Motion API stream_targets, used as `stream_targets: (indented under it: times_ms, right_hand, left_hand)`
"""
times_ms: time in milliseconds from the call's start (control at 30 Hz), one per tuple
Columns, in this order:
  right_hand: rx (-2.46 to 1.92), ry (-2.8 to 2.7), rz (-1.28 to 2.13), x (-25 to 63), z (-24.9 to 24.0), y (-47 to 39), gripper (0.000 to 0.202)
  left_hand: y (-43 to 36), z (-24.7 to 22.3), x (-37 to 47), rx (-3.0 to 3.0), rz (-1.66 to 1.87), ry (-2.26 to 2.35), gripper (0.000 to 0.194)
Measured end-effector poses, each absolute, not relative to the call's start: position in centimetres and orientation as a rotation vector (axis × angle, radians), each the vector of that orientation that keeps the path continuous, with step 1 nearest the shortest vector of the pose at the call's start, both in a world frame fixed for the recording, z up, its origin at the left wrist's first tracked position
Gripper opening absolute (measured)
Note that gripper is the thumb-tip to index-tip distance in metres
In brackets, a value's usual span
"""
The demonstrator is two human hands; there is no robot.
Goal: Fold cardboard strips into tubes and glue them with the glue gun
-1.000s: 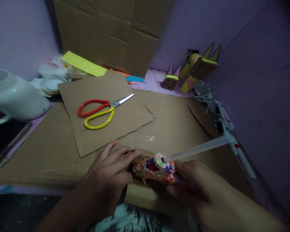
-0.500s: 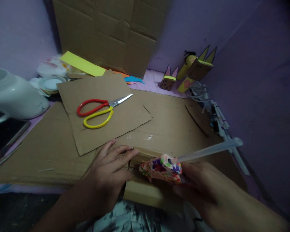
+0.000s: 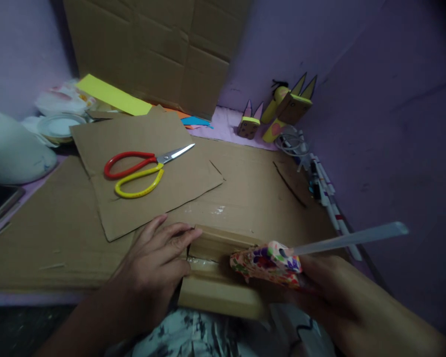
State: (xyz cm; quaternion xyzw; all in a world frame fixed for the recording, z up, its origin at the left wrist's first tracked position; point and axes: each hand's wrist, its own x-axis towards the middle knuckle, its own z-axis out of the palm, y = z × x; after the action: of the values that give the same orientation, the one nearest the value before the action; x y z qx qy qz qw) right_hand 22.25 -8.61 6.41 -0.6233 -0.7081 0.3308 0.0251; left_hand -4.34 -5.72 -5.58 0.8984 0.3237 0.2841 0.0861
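Note:
My right hand (image 3: 330, 287) is wrapped round a hot glue gun (image 3: 265, 263) with a colourful floral covering. A translucent glue stick (image 3: 353, 238) pokes out of its back end. The gun's front points into a small open cardboard box (image 3: 223, 297) at the table's near edge, and its tip is hidden. At the box's left end, my left hand (image 3: 156, 263) grips the wall between thumb and fingers. A shiny strip, perhaps glue, shows inside the box near the thumb. Beyond my left hand, scissors (image 3: 159, 161) with one red and one yellow handle lie on a flat cardboard sheet (image 3: 134, 218).
Cardboard animal figures (image 3: 249, 126) with pointed ears stand at the back right. Markers (image 3: 334, 208) line the right wall. A white jug-like container (image 3: 15, 148) and a phone-like dark object (image 3: 0, 201) sit at left. Yellow paper (image 3: 113, 94) lies behind; a cardboard panel (image 3: 152, 49) leans on the wall.
The glue gun has slid rightward along the inside of the box, uncovering more of its left part. My left hand keeps its hold on the box end. The whole view has shifted slightly.

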Motion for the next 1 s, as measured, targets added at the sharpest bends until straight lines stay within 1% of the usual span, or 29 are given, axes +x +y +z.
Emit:
stream_targets:
  times_ms: [200, 400, 600, 1000]
  right_hand:
    - [-1.914, -2.085, 1.199, 22.5, 7.2, -8.6, 0.022]
    - [-1.958, -2.197, 0.952, 24.7, 6.5, -9.4, 0.03]
    - [-1.741, -2.355, 0.651, 26.3, 5.7, -10.0, 0.03]
    - [-1.721, -2.411, 0.537, 27.6, 5.0, -11.0, 0.027]
  left_hand:
    - [-5.6, -5.7, -4.4, 2.663, 0.893, 0.941, 0.02]
    - [-5.6, -5.4, -4.2, 2.613, 0.942, 0.92, 0.023]
    - [-5.5, -5.5, -4.1, 2.63, 0.997, 0.903, 0.026]
    - [-5.5, -5.2, -4.0, 2.576, 1.019, 0.918, 0.024]
